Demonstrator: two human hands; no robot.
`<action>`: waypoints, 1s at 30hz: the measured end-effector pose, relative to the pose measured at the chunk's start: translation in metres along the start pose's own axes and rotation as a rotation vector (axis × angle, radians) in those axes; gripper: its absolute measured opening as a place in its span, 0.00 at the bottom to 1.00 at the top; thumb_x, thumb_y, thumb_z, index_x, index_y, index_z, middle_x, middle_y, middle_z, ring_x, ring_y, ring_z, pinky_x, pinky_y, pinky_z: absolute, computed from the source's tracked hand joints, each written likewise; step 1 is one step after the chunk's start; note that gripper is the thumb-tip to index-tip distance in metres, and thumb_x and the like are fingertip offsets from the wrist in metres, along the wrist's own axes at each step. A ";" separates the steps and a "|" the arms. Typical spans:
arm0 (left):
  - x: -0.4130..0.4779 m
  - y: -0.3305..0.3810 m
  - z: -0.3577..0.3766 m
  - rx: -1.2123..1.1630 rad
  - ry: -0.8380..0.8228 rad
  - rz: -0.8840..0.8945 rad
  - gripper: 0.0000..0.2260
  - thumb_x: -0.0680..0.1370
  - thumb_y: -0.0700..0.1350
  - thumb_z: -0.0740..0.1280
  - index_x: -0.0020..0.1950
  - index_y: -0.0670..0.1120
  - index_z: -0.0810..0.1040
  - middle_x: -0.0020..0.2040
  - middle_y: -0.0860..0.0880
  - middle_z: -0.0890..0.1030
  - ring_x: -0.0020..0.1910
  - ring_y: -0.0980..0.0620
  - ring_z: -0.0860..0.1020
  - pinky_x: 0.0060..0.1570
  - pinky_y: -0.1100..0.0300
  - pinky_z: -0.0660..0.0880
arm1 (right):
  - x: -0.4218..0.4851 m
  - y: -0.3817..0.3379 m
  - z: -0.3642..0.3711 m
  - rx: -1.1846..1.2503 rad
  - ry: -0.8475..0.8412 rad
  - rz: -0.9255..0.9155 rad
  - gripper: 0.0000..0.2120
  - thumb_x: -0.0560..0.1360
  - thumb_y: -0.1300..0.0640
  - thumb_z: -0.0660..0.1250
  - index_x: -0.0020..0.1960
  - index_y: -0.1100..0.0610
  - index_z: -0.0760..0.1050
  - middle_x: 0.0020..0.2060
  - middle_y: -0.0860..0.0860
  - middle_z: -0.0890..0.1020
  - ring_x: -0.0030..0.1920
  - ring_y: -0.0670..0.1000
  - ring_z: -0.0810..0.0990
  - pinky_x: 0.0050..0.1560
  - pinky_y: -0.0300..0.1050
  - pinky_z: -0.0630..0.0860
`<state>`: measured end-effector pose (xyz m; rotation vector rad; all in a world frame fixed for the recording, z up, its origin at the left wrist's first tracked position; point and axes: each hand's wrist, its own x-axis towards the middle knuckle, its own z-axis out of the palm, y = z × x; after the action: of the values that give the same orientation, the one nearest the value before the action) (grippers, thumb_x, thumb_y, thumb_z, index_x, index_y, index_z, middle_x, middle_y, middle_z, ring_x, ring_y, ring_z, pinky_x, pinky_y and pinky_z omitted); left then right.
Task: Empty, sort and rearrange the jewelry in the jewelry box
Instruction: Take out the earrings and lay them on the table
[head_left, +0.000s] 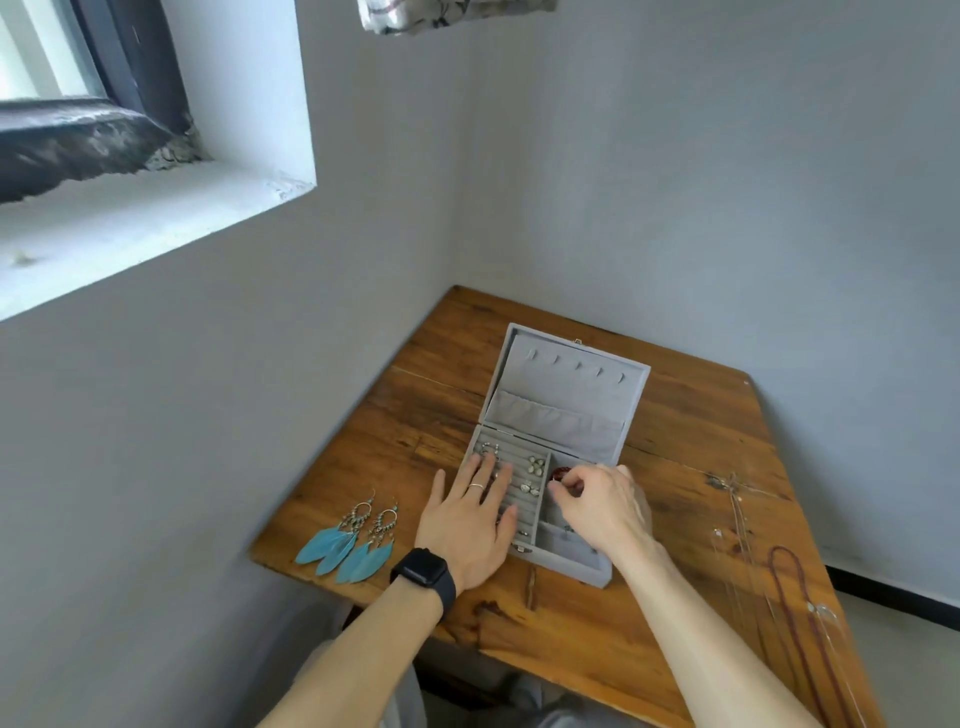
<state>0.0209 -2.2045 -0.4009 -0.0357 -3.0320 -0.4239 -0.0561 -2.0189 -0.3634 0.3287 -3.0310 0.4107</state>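
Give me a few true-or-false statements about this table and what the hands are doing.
1. The jewelry box stands with its lid open. True.
2. The blue feather earrings lie inside the box. False: they lie on the table, to the left of the box.
3. The left hand rests flat on the box's ring rows. True.
4. The right hand is flat and holds nothing. False: its fingers are curled and pinch a dark red piece over the box.
5. The black watch is on the right wrist. False: it is on the left wrist.
6. A dark red cord necklace lies on the table to the right of the box. True.
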 end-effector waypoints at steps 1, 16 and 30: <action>0.000 0.000 0.000 0.002 0.001 -0.002 0.27 0.83 0.59 0.41 0.82 0.54 0.46 0.82 0.52 0.49 0.81 0.52 0.45 0.77 0.44 0.43 | 0.002 -0.001 0.001 0.005 -0.025 0.024 0.15 0.76 0.37 0.63 0.53 0.43 0.83 0.53 0.45 0.84 0.58 0.54 0.76 0.54 0.48 0.76; -0.001 -0.003 -0.010 0.040 -0.057 0.059 0.26 0.84 0.62 0.42 0.80 0.62 0.36 0.82 0.51 0.40 0.81 0.49 0.42 0.76 0.38 0.45 | -0.074 0.038 -0.030 1.311 0.247 0.548 0.05 0.79 0.53 0.69 0.52 0.53 0.82 0.45 0.49 0.87 0.46 0.49 0.84 0.44 0.46 0.77; 0.087 0.064 -0.052 0.440 -0.033 0.435 0.15 0.82 0.44 0.64 0.66 0.58 0.77 0.62 0.52 0.80 0.63 0.48 0.73 0.61 0.53 0.67 | -0.183 0.054 0.008 1.292 0.231 0.511 0.06 0.80 0.58 0.67 0.46 0.56 0.82 0.40 0.52 0.86 0.42 0.51 0.85 0.43 0.40 0.81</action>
<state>-0.0597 -2.1560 -0.3268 -0.6581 -2.9484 0.2772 0.1104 -1.9335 -0.4024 -0.4455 -2.1294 2.1688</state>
